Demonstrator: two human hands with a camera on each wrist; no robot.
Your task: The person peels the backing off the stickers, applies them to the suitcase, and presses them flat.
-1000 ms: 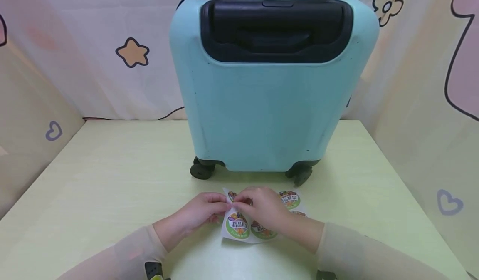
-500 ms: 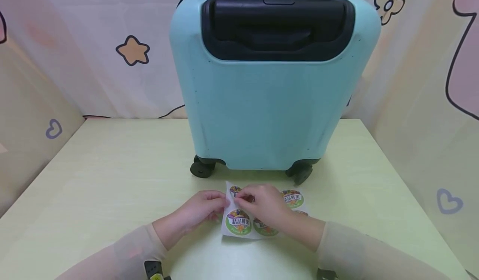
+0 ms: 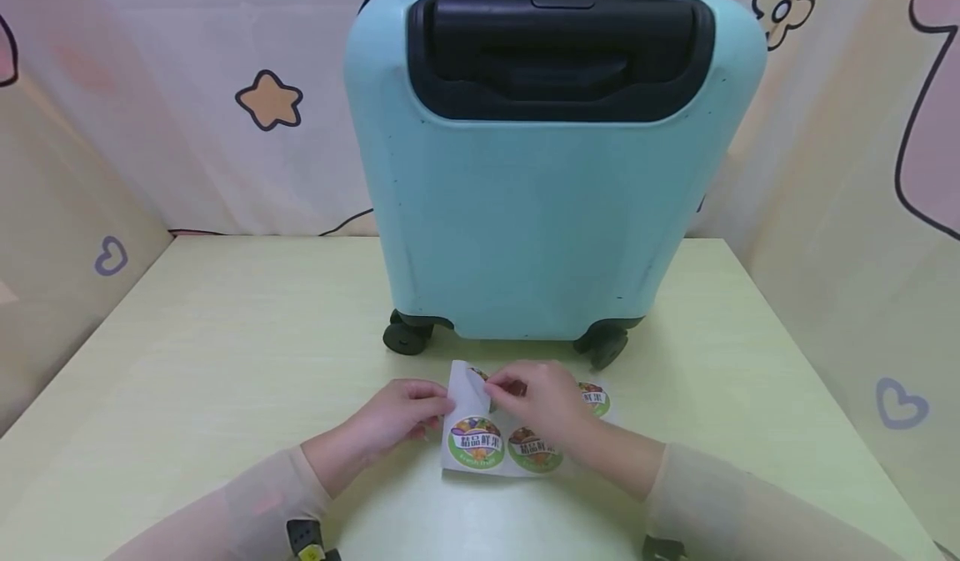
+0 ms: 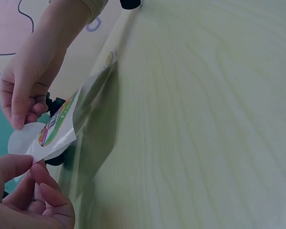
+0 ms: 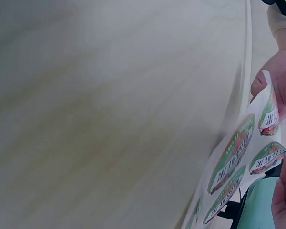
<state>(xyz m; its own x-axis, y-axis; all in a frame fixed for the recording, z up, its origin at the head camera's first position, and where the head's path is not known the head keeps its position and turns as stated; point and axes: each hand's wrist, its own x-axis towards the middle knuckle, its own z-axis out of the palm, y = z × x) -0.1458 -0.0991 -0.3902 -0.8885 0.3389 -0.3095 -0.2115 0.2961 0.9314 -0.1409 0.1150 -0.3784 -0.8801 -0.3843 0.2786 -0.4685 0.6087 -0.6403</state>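
A white sheet of stickers [image 3: 504,468], printed with oval fruit labels, lies in front of the suitcase, its left side raised off the table. My left hand [image 3: 402,415] pinches the sheet's left edge between thumb and index finger. At the upper left label, my right hand [image 3: 546,398] pinches a sticker [image 4: 23,138] that is partly peeled back, its plain white underside showing in the left wrist view. Two labels stay flat along the near side. The right hand covers part of the sheet in the head view.
A light blue suitcase [image 3: 517,227] with black wheels [image 3: 406,338] stands upright just behind the sheet. The pale wooden table [image 3: 247,319] has printed cloth [image 3: 187,152] around its back and sides.
My right hand has moved a little to the right, folding the sticker back from the sheet so its white underside shows. The left hand keeps its pinch on the edge.
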